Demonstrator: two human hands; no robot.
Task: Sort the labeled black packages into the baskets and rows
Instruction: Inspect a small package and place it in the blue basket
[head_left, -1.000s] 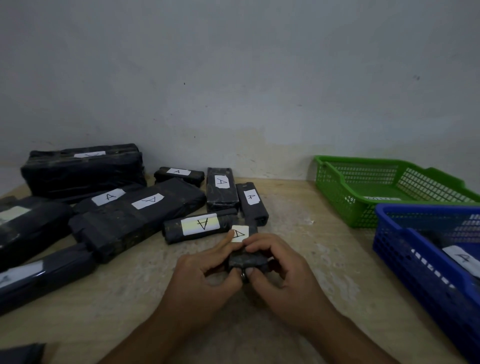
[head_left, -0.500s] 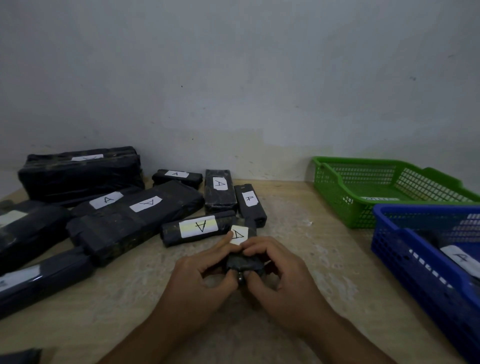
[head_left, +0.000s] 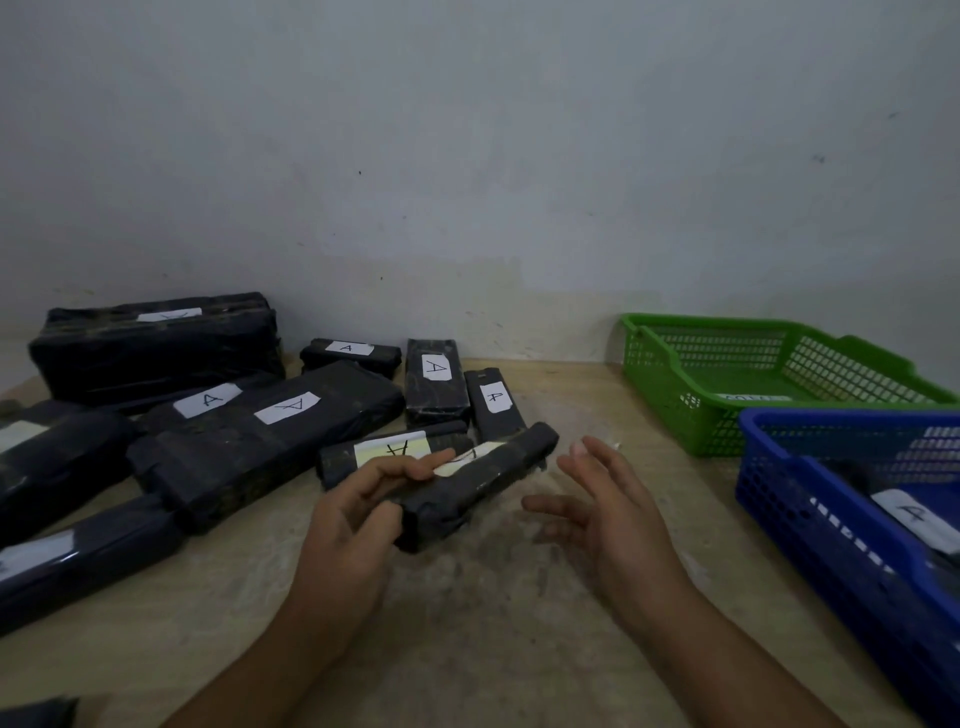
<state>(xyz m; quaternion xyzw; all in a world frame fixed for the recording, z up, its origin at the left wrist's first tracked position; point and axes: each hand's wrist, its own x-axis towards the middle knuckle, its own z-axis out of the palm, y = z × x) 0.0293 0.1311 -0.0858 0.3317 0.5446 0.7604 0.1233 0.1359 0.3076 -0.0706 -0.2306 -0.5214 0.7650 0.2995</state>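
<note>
Black package (head_left: 480, 483) was held by its near end in the left hand (head_left: 347, 525), fingers curled over its label (head_left: 465, 458), low over the table (head_left: 467, 634). Right hand (head_left: 615, 512) hovered just beside, fingers spread, empty. Judged light, stiff, wrap slick: grip mid-length.

I count at least ten labeled black packages (head_left: 265, 431) outside the baskets, at least one more inside the blue basket (head_left: 779, 493), and two baskets altogether, that blue one and a green basket (head_left: 670, 384)

Table (head_left: 519, 634), seemingly wooden: packages (head_left: 270, 441), baskets (head_left: 670, 410)
</note>
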